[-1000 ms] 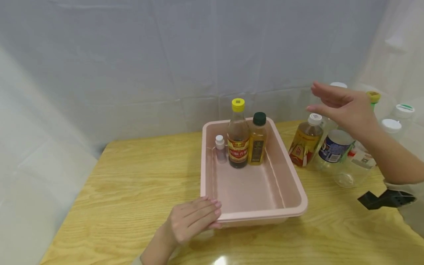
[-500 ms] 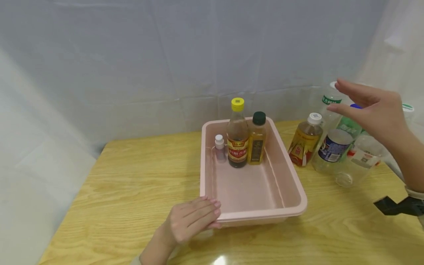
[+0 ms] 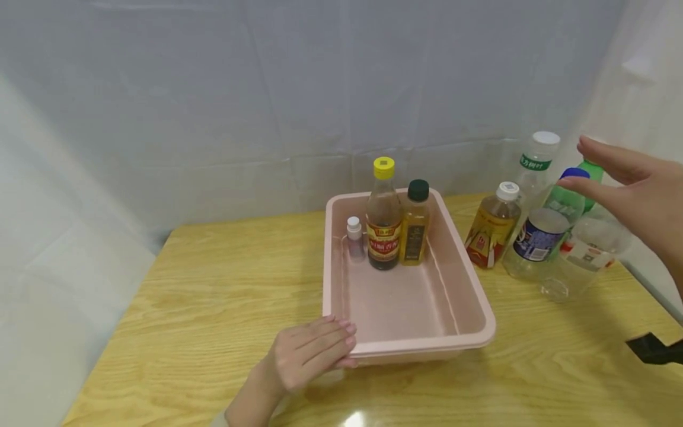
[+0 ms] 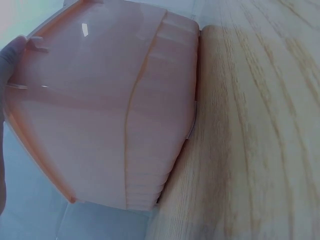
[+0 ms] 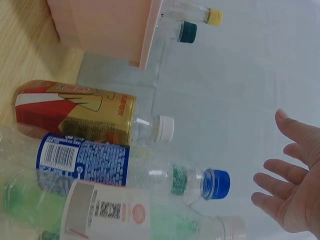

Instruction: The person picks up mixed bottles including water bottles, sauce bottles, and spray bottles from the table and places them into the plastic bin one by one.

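My left hand [image 3: 309,353] holds the near left corner of a pink plastic basin [image 3: 421,346], fingers over the rim; the left wrist view shows a digit against the basin's outer side. Inside the basin stand a yellow-capped bottle of dark liquid [image 3: 384,243], a dark-green-capped bottle of golden liquid [image 3: 413,237] and a small white-capped bottle [image 3: 356,243]. At the right, my right hand [image 3: 640,193] holds nothing, thumb and fingers spread apart. It is nearest a bottle with a blue cap [image 5: 216,184], with a gap showing between them in the right wrist view.
Right of the basin, a white-capped bottle with a red and gold label [image 3: 492,228] stands beside a clear bottle with a blue label [image 3: 536,237]. Several other clear and green bottles crowd there, one green-banded [image 3: 536,163]. A pale cloth [image 3: 240,118] hangs behind the wooden table [image 3: 224,284].
My right hand has moved to the right across the bottles, uncovering the blue-capped and green ones. My left hand and the basin have stayed in place.
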{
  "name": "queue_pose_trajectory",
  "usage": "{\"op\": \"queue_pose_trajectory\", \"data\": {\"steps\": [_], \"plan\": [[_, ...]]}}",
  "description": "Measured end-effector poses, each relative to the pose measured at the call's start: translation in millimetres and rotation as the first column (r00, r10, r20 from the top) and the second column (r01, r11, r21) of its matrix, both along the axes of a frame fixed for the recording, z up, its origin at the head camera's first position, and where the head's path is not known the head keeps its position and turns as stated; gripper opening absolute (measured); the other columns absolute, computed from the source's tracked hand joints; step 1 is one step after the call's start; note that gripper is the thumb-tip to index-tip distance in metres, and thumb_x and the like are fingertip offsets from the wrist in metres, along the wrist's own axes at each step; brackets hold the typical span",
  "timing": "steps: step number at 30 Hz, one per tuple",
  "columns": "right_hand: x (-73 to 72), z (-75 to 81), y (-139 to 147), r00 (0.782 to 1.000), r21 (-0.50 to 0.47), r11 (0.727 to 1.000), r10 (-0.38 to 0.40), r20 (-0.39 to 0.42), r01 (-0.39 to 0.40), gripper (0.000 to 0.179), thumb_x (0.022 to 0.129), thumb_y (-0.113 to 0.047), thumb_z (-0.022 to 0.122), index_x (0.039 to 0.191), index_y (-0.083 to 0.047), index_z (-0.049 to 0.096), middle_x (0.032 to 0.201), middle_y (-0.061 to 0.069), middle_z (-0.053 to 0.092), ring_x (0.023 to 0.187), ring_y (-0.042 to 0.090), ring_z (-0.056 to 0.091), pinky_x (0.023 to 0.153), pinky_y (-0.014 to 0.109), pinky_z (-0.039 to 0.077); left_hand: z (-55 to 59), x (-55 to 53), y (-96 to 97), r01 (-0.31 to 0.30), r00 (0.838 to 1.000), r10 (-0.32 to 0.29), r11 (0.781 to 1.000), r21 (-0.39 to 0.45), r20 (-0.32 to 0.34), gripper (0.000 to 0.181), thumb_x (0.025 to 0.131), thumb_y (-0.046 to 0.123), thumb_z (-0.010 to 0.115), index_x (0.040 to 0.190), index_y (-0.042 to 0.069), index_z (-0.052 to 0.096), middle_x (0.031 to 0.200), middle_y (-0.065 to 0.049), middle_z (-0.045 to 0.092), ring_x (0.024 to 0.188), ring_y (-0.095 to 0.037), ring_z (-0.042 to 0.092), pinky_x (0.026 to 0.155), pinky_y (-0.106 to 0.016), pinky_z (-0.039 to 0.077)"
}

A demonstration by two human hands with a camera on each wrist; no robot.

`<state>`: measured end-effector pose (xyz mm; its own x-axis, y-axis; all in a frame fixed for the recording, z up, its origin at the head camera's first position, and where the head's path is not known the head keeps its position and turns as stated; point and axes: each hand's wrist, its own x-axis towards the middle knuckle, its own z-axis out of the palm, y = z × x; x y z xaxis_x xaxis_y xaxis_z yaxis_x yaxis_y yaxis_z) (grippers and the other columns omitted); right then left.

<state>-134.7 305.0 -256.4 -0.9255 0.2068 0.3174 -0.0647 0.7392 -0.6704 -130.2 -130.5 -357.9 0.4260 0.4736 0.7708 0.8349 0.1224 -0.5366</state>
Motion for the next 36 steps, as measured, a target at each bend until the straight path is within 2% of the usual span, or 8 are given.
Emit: {"op": "queue_pose_trajectory", "data": {"steps": [3, 9, 13, 17, 25, 28, 33, 36], "plan": [[2.6, -3.6, 6, 0.999, -0.012, 1.0, -0.008, -0.033, 0.007, 0.058, 0.094, -0.03, 0.058, 0.144, -0.04, 0.029, 0.151, -0.017, 0.026, 0.144, 0.008, 0.014, 0.12, 0.058, 0.01, -0.4, 0.0, 0.5, 0.003, 1.0, -0.003, 1.0, 0.002, -0.001, 0.022, 0.087, 0.024, 0.066, 0.076, 0.004, 0.069, 0.072, -0.01, 0.072, 0.067, -0.017, 0.071, 0.066, -0.023, 0.062], [4.8, -9.2, 25, 0.985, 0.021, 0.999, -0.041, -0.166, 0.045, 0.055, 0.092, -0.02, 0.063, 0.141, -0.026, 0.041, 0.145, -0.017, 0.037, 0.133, -0.008, 0.028, 0.121, 0.029, 0.02, -0.1, 0.7, -0.1, -0.002, 1.0, 0.002, 1.0, -0.001, -0.001, 0.023, 0.087, 0.024, 0.066, 0.077, 0.004, 0.069, 0.072, -0.01, 0.072, 0.067, -0.017, 0.071, 0.064, -0.023, 0.062], [3.0, -10.4, 41, 0.993, 0.05, 0.995, -0.084, -0.087, 0.089, 0.059, 0.094, -0.029, 0.059, 0.146, -0.025, 0.031, 0.148, -0.015, 0.029, 0.139, -0.001, 0.022, 0.122, 0.03, 0.017, 0.3, 1.5, -0.8, -0.008, 1.0, 0.008, 1.0, -0.004, 0.007, 0.023, 0.087, 0.024, 0.066, 0.077, 0.004, 0.07, 0.073, -0.01, 0.072, 0.067, -0.017, 0.071, 0.065, -0.023, 0.062], [3.0, -14.6, 52, 0.994, 0.031, 0.995, -0.095, 0.055, 0.093, 0.065, 0.097, -0.037, 0.051, 0.15, -0.027, 0.015, 0.154, -0.013, 0.015, 0.145, 0.015, 0.007, 0.123, 0.045, 0.004, 0.6, 1.8, -0.8, -0.015, 1.0, 0.015, 1.0, -0.001, 0.003, 0.023, 0.087, 0.024, 0.066, 0.077, 0.004, 0.07, 0.073, -0.01, 0.072, 0.067, -0.017, 0.071, 0.065, -0.023, 0.062], [9.1, -28.6, 53, 0.993, -0.014, 0.995, -0.102, 0.055, 0.103, 0.063, 0.097, -0.038, 0.05, 0.15, -0.027, 0.017, 0.154, -0.012, 0.02, 0.144, 0.007, 0.009, 0.124, 0.04, 0.005, 0.4, 1.2, -1.0, -0.023, 1.0, 0.023, 1.0, 0.009, -0.01, 0.023, 0.087, 0.024, 0.067, 0.078, 0.004, 0.069, 0.073, -0.01, 0.072, 0.068, -0.017, 0.071, 0.065, -0.024, 0.062], [11.8, -33.7, 53, 0.994, -0.018, 0.994, -0.11, 0.019, 0.111, 0.061, 0.096, -0.036, 0.053, 0.149, -0.025, 0.024, 0.151, -0.012, 0.026, 0.139, -0.004, 0.018, 0.123, 0.028, 0.011, 0.1, 1.1, -1.3, -0.02, 1.0, 0.02, 1.0, 0.008, -0.008, 0.023, 0.087, 0.024, 0.067, 0.078, 0.003, 0.069, 0.073, -0.01, 0.072, 0.068, -0.017, 0.071, 0.065, -0.024, 0.062], [13.5, -39.8, 55, 0.991, -0.037, 0.993, -0.114, -0.075, 0.112, 0.053, 0.092, -0.026, 0.063, 0.141, -0.02, 0.042, 0.136, -0.022, 0.043, 0.103, -0.027, 0.04, 0.094, -0.006, 0.032, -0.4, 0.9, -1.3, -0.014, 1.0, 0.014, 1.0, 0.005, -0.009, 0.022, 0.087, 0.024, 0.066, 0.078, 0.003, 0.07, 0.073, -0.011, 0.072, 0.068, -0.018, 0.071, 0.065, -0.024, 0.062], [12.0, -43.0, 55, 0.986, -0.05, 0.993, -0.115, -0.124, 0.109, 0.051, 0.089, -0.021, 0.066, 0.136, -0.014, 0.048, 0.131, -0.022, 0.048, 0.084, -0.03, 0.044, 0.078, -0.009, 0.039, -0.4, 0.7, -1.4, -0.014, 1.0, 0.014, 1.0, 0.005, -0.015, 0.022, 0.087, 0.024, 0.066, 0.078, 0.004, 0.069, 0.073, -0.01, 0.072, 0.068, -0.018, 0.071, 0.066, -0.024, 0.062]]}}
